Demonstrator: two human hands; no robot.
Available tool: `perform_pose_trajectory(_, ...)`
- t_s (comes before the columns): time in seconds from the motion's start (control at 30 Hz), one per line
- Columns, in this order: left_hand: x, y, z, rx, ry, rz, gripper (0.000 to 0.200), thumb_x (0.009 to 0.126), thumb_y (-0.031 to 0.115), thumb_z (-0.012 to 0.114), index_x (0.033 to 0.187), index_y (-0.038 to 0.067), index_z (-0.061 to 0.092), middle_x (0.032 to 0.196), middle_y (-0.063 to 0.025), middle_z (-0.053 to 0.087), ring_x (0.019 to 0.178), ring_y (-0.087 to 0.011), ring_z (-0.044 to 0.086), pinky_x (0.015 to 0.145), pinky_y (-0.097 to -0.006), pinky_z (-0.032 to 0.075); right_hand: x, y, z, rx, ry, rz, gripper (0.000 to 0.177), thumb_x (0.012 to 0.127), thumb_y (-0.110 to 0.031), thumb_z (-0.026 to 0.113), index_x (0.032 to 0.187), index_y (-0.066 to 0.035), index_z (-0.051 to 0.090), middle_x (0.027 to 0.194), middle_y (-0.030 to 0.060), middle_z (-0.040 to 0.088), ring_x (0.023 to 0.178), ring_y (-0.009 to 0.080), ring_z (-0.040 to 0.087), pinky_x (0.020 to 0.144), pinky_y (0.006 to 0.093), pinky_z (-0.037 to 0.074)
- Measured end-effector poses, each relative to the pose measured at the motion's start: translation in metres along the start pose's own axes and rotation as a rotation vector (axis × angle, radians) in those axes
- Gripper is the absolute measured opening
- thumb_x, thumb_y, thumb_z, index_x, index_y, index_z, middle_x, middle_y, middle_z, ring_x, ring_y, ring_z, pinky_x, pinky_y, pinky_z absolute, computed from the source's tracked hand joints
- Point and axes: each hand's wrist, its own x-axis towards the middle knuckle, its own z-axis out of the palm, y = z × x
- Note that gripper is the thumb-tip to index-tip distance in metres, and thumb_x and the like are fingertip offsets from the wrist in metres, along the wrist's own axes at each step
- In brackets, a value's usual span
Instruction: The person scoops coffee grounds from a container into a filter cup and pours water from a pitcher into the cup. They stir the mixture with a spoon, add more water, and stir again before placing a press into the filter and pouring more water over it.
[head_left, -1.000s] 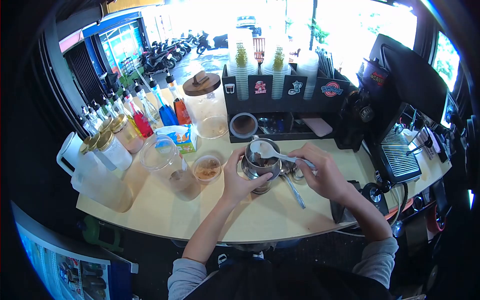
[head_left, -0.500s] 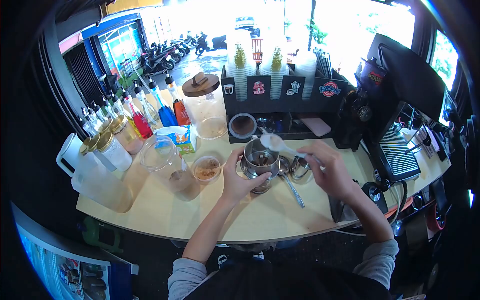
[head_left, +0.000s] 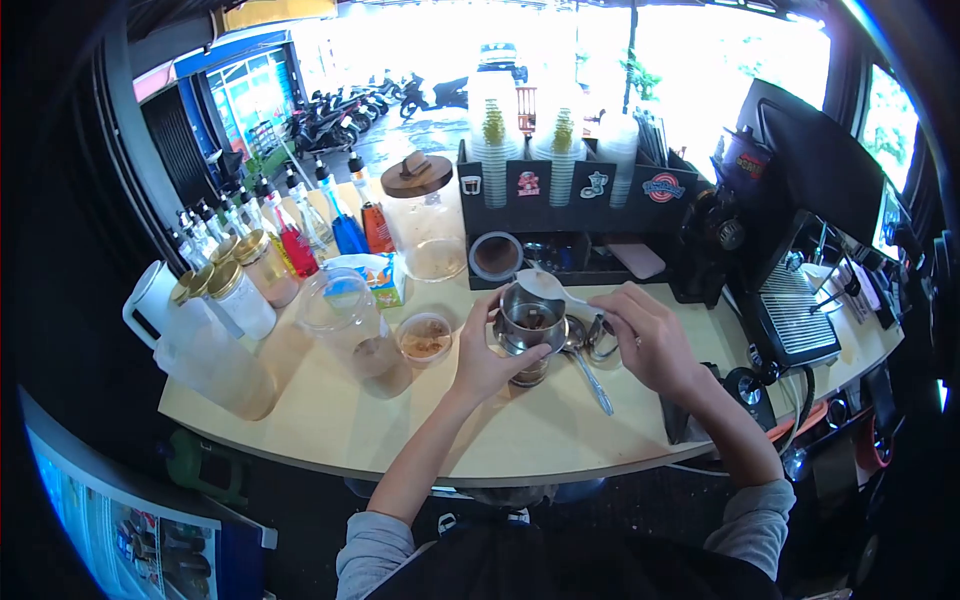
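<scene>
My left hand (head_left: 484,366) wraps round a metal drip coffee filter (head_left: 533,338), thumb along its front. Dark brown grounds lie at the bottom of the filter. It sits on a small glass (head_left: 529,374), partly hidden beneath it. Between the fingers of my right hand (head_left: 655,338) is a white plastic spoon (head_left: 541,285), its bowl tilted over the filter's far rim. A metal spoon (head_left: 593,385) lies just to the right, beside a round metal piece (head_left: 603,340). Left of my left hand stands a small tub (head_left: 424,338) of brown powder.
A tall clear plastic jar (head_left: 352,335) and a frosted jug (head_left: 215,370) stand on the left. Behind are a wooden-lidded glass jar (head_left: 425,225), syrup bottles (head_left: 347,233) and a black organizer (head_left: 540,222) with stacked cups. At right is an espresso machine (head_left: 790,310).
The view has shifted slightly, moving the scene a little right and down. The white spoon still hangs over the filter's rim, with its bowl tipped more; my left hand keeps its hold.
</scene>
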Motion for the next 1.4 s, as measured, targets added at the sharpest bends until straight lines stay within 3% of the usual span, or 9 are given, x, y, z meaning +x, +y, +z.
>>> perform_pose_trajectory(0.13,-0.01,0.011,-0.024,0.097,0.061,0.07,0.075,0.073,0.021,0.079,0.135,0.005,0.042,0.131,-0.012,0.052,0.122,-0.0231,0.05,0.097,-0.0372,0.042,0.032,-0.022,0.005,0.013,0.039,-0.093,0.018,0.082,0.0,0.059,0.1,-0.005,0.062,0.081,0.009,0.056,0.076,0.0272,0.058,0.068,0.0376,0.043)
perform_pose_trajectory(0.43,-0.054,0.023,-0.1,0.155,0.0,0.028,0.039,0.08,0.015,0.072,0.114,0.003,0.059,0.112,-0.0096,0.061,0.101,-0.0201,0.061,0.088,-0.0331,0.048,0.141,-0.086,0.09,0.023,0.102,-0.422,0.017,0.077,-0.001,0.058,0.088,-0.009,0.068,0.086,0.0038,0.063,0.082,0.0201,0.058,0.072,0.0363,0.04)
perform_pose_trajectory(0.53,-0.062,0.027,-0.117,0.139,-0.042,-0.005,0.036,0.08,0.013,0.072,0.113,0.003,0.06,0.11,-0.0093,0.061,0.097,-0.0196,0.062,0.086,-0.0326,0.048,0.178,-0.106,0.12,0.03,0.0,-0.457,0.014,0.075,-0.004,0.059,0.081,-0.01,0.07,0.082,0.0051,0.066,0.081,0.0219,0.062,0.076,0.0396,0.04)
perform_pose_trajectory(0.6,-0.066,0.031,-0.127,0.123,-0.054,-0.011,0.035,0.08,0.01,0.071,0.112,0.002,0.061,0.109,-0.0098,0.062,0.096,-0.0191,0.063,0.085,-0.031,0.049,0.198,-0.121,0.127,-0.128,-0.477,-0.341,0.015,0.075,-0.004,0.06,0.085,-0.007,0.07,0.082,0.0063,0.067,0.087,0.0214,0.063,0.082,0.0373,0.042)
perform_pose_trajectory(0.73,-0.071,0.032,-0.14,0.136,-0.07,-0.011,0.033,0.08,0.009,0.071,0.111,0.003,0.062,0.106,-0.0092,0.063,0.094,-0.0188,0.063,0.085,-0.0309,0.049,0.211,-0.129,0.147,-0.114,-0.573,-0.3,0.014,0.075,-0.004,0.058,0.082,-0.006,0.07,0.078,0.0069,0.068,0.086,0.0239,0.065,0.089,0.0416,0.042)
perform_pose_trajectory(0.93,-0.053,0.015,-0.125,0.077,-0.092,0.029,0.032,0.082,0.012,0.07,0.111,0.004,0.061,0.106,-0.0091,0.063,0.096,-0.0181,0.062,0.086,-0.0309,0.048,0.175,-0.094,0.105,0.002,-0.116,-0.425,0.013,0.081,-0.007,0.059,0.09,-0.003,0.067,0.096,0.0113,0.066,0.081,0.0263,0.065,0.079,0.0396,0.049)
perform_pose_trajectory(1.03,-0.037,0.012,-0.098,-0.012,-0.06,0.039,0.039,0.081,0.016,0.072,0.116,0.005,0.059,0.109,-0.0086,0.062,0.101,-0.0183,0.061,0.088,-0.0324,0.047,0.141,-0.066,0.065,0.109,-0.125,-0.202,0.013,0.083,-0.008,0.061,0.093,-0.001,0.065,0.099,0.0111,0.063,0.084,0.0228,0.064,0.072,0.0336,0.051)
perform_pose_trajectory(1.17,-0.011,0.005,-0.056,-0.124,-0.038,0.064,0.062,0.075,0.023,0.078,0.127,0.006,0.049,0.118,-0.0092,0.058,0.112,-0.0205,0.056,0.096,-0.0374,0.042,0.067,0.001,0.038,0.341,0.268,0.15,0.013,0.083,0.0,0.061,0.096,-0.001,0.065,0.09,0.0074,0.06,0.077,0.0194,0.059,0.07,0.026,0.046)
perform_pose_trajectory(1.4,0.013,-0.005,-0.009,-0.186,-0.153,0.03,0.09,0.065,0.023,0.086,0.137,0.007,0.036,0.129,-0.0087,0.049,0.123,-0.0202,0.046,0.104,-0.0376,0.036,-0.091,0.108,0.067,0.08,0.448,0.449,0.019,0.091,-0.01,0.058,0.108,-0.001,0.058,0.089,0.0088,0.059,0.078,0.0164,0.058,0.07,0.0298,0.046)
